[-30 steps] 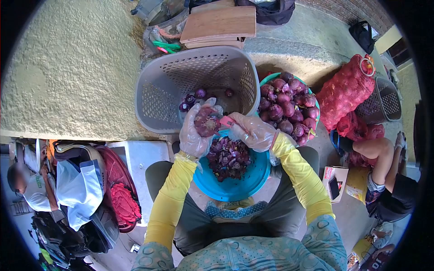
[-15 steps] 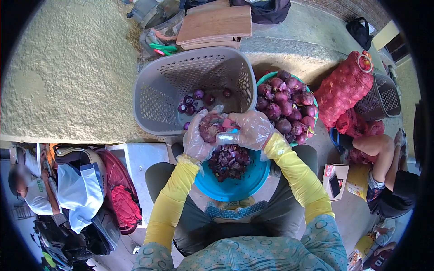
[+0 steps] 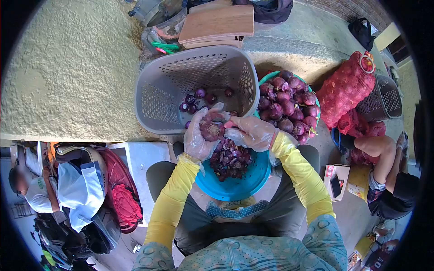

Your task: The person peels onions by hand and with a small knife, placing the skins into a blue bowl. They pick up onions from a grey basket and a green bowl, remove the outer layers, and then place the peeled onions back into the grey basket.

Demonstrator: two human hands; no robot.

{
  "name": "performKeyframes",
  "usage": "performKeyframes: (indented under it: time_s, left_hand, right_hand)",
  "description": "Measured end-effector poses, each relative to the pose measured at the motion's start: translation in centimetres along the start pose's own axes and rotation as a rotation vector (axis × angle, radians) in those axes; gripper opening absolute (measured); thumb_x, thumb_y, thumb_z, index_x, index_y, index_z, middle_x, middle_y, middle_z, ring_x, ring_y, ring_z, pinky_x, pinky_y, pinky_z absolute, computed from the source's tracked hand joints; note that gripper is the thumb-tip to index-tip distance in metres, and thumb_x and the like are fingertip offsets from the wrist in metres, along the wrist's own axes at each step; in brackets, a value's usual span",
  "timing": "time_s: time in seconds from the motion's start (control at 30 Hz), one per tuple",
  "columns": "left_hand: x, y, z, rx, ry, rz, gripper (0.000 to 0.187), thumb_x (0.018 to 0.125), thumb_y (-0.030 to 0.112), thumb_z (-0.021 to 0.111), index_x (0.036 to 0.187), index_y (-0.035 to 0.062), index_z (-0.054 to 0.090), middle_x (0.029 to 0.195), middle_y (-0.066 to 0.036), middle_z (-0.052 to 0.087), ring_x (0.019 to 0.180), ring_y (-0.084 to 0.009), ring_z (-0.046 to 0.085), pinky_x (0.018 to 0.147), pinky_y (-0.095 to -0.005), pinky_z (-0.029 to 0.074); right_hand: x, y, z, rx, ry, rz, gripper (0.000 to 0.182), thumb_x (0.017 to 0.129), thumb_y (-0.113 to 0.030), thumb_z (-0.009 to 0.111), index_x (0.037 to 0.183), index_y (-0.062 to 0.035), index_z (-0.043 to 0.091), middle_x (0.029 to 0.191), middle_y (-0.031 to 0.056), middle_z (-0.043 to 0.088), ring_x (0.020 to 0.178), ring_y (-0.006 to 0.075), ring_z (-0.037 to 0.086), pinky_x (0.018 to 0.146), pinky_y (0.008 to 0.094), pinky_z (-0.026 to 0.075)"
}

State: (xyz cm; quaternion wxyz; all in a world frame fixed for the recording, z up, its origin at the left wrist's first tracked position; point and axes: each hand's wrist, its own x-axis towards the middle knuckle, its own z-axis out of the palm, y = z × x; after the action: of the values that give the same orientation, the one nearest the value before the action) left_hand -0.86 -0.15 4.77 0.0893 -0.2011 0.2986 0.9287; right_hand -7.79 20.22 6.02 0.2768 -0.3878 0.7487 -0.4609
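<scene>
A: Starting with the red onion [image 3: 211, 128]: where is it?

B: Cupped in the gloved left hand [image 3: 201, 135], fingers wrapped around it, held just above the far rim of the blue bowl [image 3: 235, 187] on the person's lap.

A: And the other hand?

B: The gloved right hand [image 3: 251, 132] sits at the onion's three o'clock, closed around a small pink-handled knife [image 3: 229, 123] whose tip meets the onion. The two hands are pressed close together over the bowl.

A: What is in that bowl?

B: A heap of purple onion skins [image 3: 230, 158], piled toward its far side.

A: Going outward?

B: At twelve o'clock from the hands stands a grey perforated basket [image 3: 156, 97], with a few small peeled onions [image 3: 195, 100] lying on its floor. At two o'clock a teal basin [image 3: 264, 80] is heaped full with unpeeled onions [image 3: 289, 104]. Further out at three o'clock a red mesh sack [image 3: 346, 88] leans, stuffed with more onions, and just beyond it a second grey basket [image 3: 388, 101]; I cannot tell what that one holds.

A: Anything else?

B: Wooden boards [image 3: 219, 23] lie at twelve o'clock past the grey basket, and another person's bent leg [image 3: 377, 156] shows at four o'clock.
</scene>
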Motion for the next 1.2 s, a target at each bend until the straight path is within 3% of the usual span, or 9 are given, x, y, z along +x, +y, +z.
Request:
performKeyframes:
  time_s: [0.17, 0.23, 0.4, 0.5, 0.57, 0.67, 1.0, 1.07, 1.2]
  left_hand:
    - [-0.3, -0.7, 0.7, 0.015, 0.024, -0.015, 0.045, 0.101, 0.034, 0.054, 0.128, -0.0015, 0.061, 0.119, -0.016, 0.068, 0.11, -0.0282, 0.064, 0.096, -0.0427, 0.054]
    - [-0.6, -1.2, 1.0, 0.029, 0.009, 0.044, 0.045, 0.102, 0.034, 0.053, 0.129, -0.002, 0.06, 0.118, -0.016, 0.069, 0.11, -0.0276, 0.065, 0.096, -0.0417, 0.054]
    - [1.0, -2.8, -1.6, 0.014, -0.008, 0.099, 0.045, 0.104, 0.034, 0.049, 0.13, -0.001, 0.058, 0.12, -0.015, 0.068, 0.109, -0.0264, 0.066, 0.1, -0.041, 0.053]
    - [1.4, -3.7, -2.3, 0.393, 0.16, 0.479, 0.044, 0.101, 0.032, 0.052, 0.129, -0.001, 0.061, 0.117, -0.018, 0.068, 0.111, -0.0314, 0.063, 0.103, -0.0447, 0.05]
    - [0.1, -1.9, 0.1, -0.003, 0.082, 0.184, 0.047, 0.104, 0.037, 0.046, 0.13, 0.0004, 0.058, 0.12, -0.017, 0.067, 0.11, -0.0278, 0.064, 0.103, -0.0423, 0.05]
    - [0.3, -2.0, 0.7, -0.096, 0.09, 0.206, 0.048, 0.103, 0.038, 0.046, 0.131, 0.0003, 0.058, 0.121, -0.018, 0.067, 0.112, -0.0292, 0.063, 0.105, -0.0435, 0.049]
    - [0.3, -2.0, 0.4, -0.131, 0.104, 0.227, 0.05, 0.104, 0.036, 0.044, 0.136, 0.0, 0.057, 0.122, -0.018, 0.066, 0.112, -0.0298, 0.063, 0.105, -0.045, 0.049]
    - [0.2, -0.1, 0.1, -0.156, -0.122, -0.04, 0.051, 0.104, 0.036, 0.044, 0.135, -0.0022, 0.057, 0.122, -0.018, 0.067, 0.11, -0.0288, 0.065, 0.102, -0.043, 0.051]
    - [-1.1, 0.2, 2.7, -0.034, -0.107, -0.07, 0.049, 0.103, 0.035, 0.047, 0.132, -0.0037, 0.059, 0.119, -0.017, 0.069, 0.108, -0.0283, 0.067, 0.1, -0.0412, 0.053]
  right_hand:
    - [-0.5, -2.7, -1.1, -0.053, -0.005, 0.072, 0.063, 0.089, -0.058, 0.069, 0.122, -0.005, 0.061, 0.08, 0.0187, 0.069, 0.075, 0.0385, 0.069, 0.071, 0.0442, 0.053]
    - [-0.3, -4.2, -0.8, -0.31, 0.068, 0.171, 0.073, 0.078, -0.07, 0.073, 0.114, -0.006, 0.067, 0.078, 0.0197, 0.07, 0.077, 0.0396, 0.07, 0.073, 0.047, 0.054]
    - [0.5, -4.2, 0.7, -0.411, 0.205, 0.264, 0.073, 0.072, -0.075, 0.073, 0.099, -0.0065, 0.073, 0.077, 0.0224, 0.07, 0.078, 0.0413, 0.071, 0.075, 0.0483, 0.056]
    - [0.7, -4.1, 1.5, -0.406, 0.235, 0.282, 0.072, 0.073, -0.075, 0.073, 0.095, -0.0064, 0.073, 0.077, 0.0228, 0.07, 0.077, 0.0415, 0.071, 0.076, 0.048, 0.056]
    - [0.9, -3.9, 2.0, -0.421, 0.24, 0.295, 0.072, 0.073, -0.075, 0.072, 0.095, -0.0061, 0.073, 0.077, 0.0229, 0.07, 0.077, 0.0414, 0.071, 0.076, 0.0481, 0.057]
    - [1.1, -3.7, 2.6, -0.415, 0.26, 0.306, 0.072, 0.076, -0.075, 0.07, 0.094, -0.0055, 0.073, 0.077, 0.0231, 0.07, 0.076, 0.0414, 0.071, 0.074, 0.0484, 0.056]
    - [0.9, -2.5, 2.1, -0.304, 0.26, 0.218, 0.066, 0.079, -0.073, 0.069, 0.082, -0.0063, 0.073, 0.069, 0.0239, 0.066, 0.072, 0.0437, 0.068, 0.069, 0.0484, 0.055]
    - [1.0, -2.5, -0.3, -0.354, 0.135, 0.122, 0.064, 0.079, -0.07, 0.071, 0.08, -0.0057, 0.073, 0.069, 0.0248, 0.065, 0.071, 0.0458, 0.066, 0.068, 0.049, 0.055]
    - [0.8, -3.3, -0.8, -0.441, 0.241, 0.003, 0.061, 0.075, -0.066, 0.078, 0.071, -0.006, 0.066, 0.062, 0.0202, 0.061, 0.063, 0.0422, 0.065, 0.06, 0.0459, 0.053]
